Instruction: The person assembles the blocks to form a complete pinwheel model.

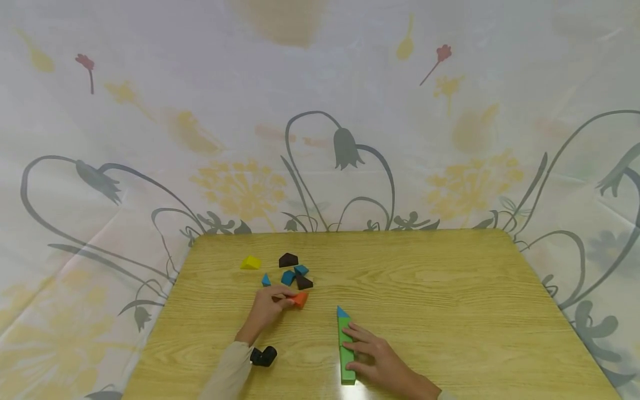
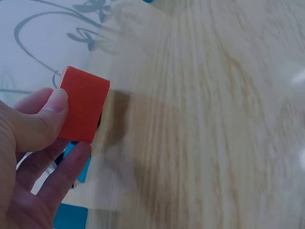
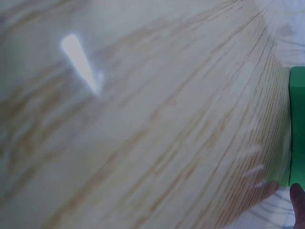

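Note:
In the head view my left hand (image 1: 267, 307) pinches an orange-red block (image 1: 300, 300) by one end, between thumb and fingers. The left wrist view shows this block (image 2: 83, 106) held over the wood surface, one broad face toward the camera. My right hand (image 1: 378, 355) lies beside a long green row of blocks (image 1: 346, 364), its extended fingertips touching the row's right side. At the far end of that row sits a blue triangular block (image 1: 342, 311), pointing away from me. Only a green side (image 3: 298, 129) and a fingertip show at the right wrist view's edge.
Beyond my left hand lie loose blocks: a yellow one (image 1: 251, 263), a dark brown one (image 1: 288, 260), another dark brown one (image 1: 304, 282), and several blue ones (image 1: 288, 277). The wood-grain table (image 1: 450, 289) meets a flower-printed cloth at its back edge.

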Demonstrator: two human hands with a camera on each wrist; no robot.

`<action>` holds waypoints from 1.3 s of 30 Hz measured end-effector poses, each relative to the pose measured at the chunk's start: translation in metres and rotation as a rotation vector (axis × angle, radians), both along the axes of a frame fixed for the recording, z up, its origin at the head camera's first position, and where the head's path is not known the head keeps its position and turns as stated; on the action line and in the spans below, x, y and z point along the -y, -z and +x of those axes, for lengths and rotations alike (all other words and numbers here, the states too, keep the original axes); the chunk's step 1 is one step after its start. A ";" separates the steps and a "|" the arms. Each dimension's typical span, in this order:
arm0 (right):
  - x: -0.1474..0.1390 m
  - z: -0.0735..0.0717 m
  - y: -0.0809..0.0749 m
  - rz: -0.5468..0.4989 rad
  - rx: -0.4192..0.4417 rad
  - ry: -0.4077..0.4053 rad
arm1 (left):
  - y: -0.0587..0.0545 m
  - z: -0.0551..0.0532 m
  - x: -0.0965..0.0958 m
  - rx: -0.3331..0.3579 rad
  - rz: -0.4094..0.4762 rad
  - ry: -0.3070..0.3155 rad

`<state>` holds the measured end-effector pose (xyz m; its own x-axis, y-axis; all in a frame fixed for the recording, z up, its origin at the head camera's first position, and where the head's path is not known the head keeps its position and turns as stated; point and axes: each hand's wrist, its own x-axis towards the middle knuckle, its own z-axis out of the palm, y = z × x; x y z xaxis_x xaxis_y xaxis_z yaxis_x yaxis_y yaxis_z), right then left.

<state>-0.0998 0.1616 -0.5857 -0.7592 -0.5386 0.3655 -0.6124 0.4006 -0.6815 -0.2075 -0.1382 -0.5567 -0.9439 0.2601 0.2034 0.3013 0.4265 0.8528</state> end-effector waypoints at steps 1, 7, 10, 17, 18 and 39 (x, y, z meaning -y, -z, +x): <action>0.000 0.000 0.000 0.000 -0.002 0.000 | -0.001 -0.001 -0.002 -0.005 0.003 0.001; 0.000 0.000 -0.002 -0.009 -0.014 -0.001 | -0.011 -0.003 -0.015 0.001 0.005 0.020; 0.000 0.000 -0.002 -0.008 -0.017 -0.002 | -0.015 -0.005 -0.021 0.002 -0.012 0.040; 0.000 0.000 -0.003 -0.005 0.009 -0.008 | -0.020 -0.010 -0.035 -0.007 0.008 0.104; 0.000 0.000 -0.003 -0.003 0.010 -0.008 | -0.020 -0.011 -0.037 -0.014 0.007 0.111; -0.001 -0.002 0.000 -0.022 -0.044 -0.022 | -0.025 -0.015 -0.073 -0.030 -0.036 0.216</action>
